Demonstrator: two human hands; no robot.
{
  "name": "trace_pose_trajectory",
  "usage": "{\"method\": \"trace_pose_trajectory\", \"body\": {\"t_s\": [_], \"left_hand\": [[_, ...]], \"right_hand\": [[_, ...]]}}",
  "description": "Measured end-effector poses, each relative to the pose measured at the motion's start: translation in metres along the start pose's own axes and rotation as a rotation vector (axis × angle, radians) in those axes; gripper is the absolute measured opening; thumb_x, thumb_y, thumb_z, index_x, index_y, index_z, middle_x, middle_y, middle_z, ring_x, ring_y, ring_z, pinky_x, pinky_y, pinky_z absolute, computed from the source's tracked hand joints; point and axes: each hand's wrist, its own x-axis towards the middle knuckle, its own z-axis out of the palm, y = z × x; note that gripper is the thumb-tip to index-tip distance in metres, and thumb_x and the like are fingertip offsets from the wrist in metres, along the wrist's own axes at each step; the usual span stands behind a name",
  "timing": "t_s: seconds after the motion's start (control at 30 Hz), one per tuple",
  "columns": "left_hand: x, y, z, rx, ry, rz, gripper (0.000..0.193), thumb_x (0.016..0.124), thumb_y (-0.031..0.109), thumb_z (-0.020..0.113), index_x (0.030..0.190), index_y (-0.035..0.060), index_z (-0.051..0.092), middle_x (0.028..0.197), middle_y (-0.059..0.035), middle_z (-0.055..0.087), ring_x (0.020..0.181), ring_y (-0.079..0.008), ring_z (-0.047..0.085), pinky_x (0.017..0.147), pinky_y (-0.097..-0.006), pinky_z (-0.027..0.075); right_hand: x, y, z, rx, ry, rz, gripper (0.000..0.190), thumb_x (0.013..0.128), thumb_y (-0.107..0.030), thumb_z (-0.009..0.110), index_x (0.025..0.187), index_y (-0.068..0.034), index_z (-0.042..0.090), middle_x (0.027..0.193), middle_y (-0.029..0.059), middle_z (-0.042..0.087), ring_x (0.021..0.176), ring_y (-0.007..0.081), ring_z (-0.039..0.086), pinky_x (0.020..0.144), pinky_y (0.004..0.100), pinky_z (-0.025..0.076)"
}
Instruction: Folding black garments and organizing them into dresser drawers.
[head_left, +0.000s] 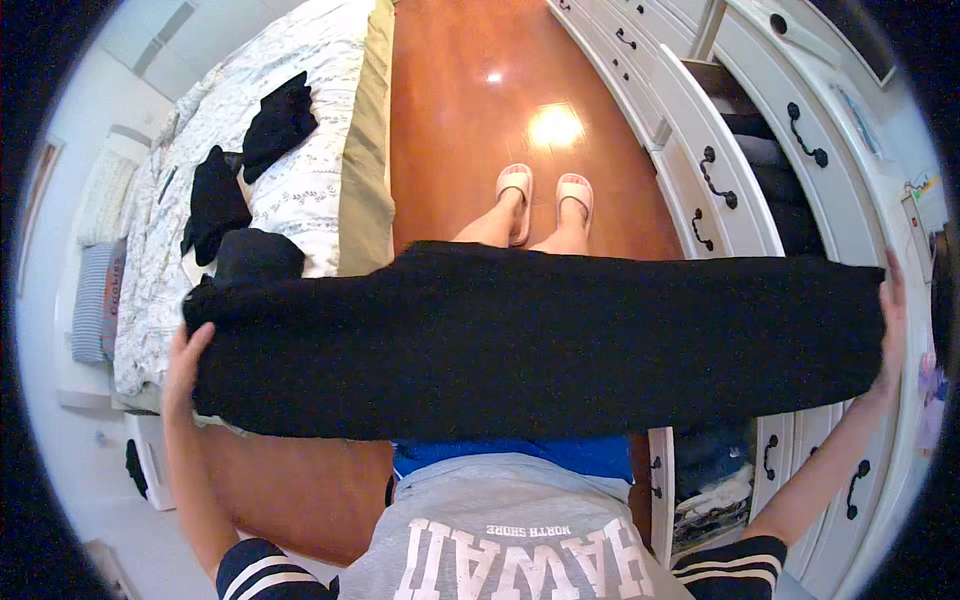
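Note:
A pair of black trousers (525, 345), folded lengthwise, is stretched sideways in front of my body. My left hand (186, 356) grips the end at the left of the view, where the waistband seems to be, with the thumb over the cloth. My right hand (891, 322) holds the narrower end at the right of the view, with its fingers along the edge. Beyond the left end, several dark garments lie on the bed: a folded black one (279, 129), another black one (217, 202) and a dark grey one (259, 256).
The bed (300, 202) with patterned white bedding stands on the left. On the right is a white dresser (795, 112) with an open drawer (712, 142) of dark clothes; a lower open drawer (661, 487) also holds clothes. My slippered feet (517, 191) stand on the wooden floor (465, 90).

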Motion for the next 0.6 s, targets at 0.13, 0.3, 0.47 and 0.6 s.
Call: {"method": "trace_pose_trajectory", "body": {"t_s": [0.13,0.3,0.47,0.6], "left_hand": [[-0.033,0.003,0.115,-0.077,0.043,-0.061,0.054,0.085,0.023,0.065,0.129,0.0002,0.043,0.113,-0.0089,0.057,0.096,-0.0172,0.055,0.082,-0.0288,0.046],[-0.053,-0.022,0.199,-0.306,-0.157,-0.005,0.046,0.087,0.017,0.061,0.127,0.0009,0.044,0.115,-0.0098,0.056,0.104,-0.0189,0.053,0.090,-0.0297,0.043],[-0.041,-0.043,0.207,-0.156,-0.087,0.183,0.058,0.090,0.010,0.056,0.138,0.0072,0.023,0.128,-0.0122,0.044,0.114,-0.0208,0.047,0.096,-0.0309,0.038],[-0.049,-0.032,0.192,-0.159,-0.179,0.415,0.043,0.088,0.002,0.049,0.129,0.0067,0.038,0.129,-0.0103,0.041,0.120,-0.0199,0.039,0.103,-0.0301,0.028]], "right_hand": [[0.019,-0.037,-0.036,-0.109,0.062,-0.060,0.050,0.094,-0.030,0.045,0.137,-0.004,0.040,0.142,0.0079,0.038,0.130,0.0184,0.036,0.109,0.0329,0.025],[0.036,-0.051,-0.058,-0.058,0.000,-0.024,0.044,0.092,-0.021,0.049,0.131,-0.002,0.048,0.131,0.0081,0.051,0.122,0.0185,0.045,0.105,0.0298,0.031],[0.016,-0.132,0.039,-0.097,-0.198,-0.128,0.049,0.084,-0.021,0.058,0.127,0.001,0.051,0.115,0.0103,0.058,0.106,0.0175,0.054,0.097,0.0272,0.037],[-0.015,-0.179,0.162,0.221,-0.423,-0.105,0.058,0.074,-0.024,0.065,0.123,0.004,0.052,0.110,0.0105,0.059,0.101,0.0171,0.056,0.093,0.0285,0.041]]}}
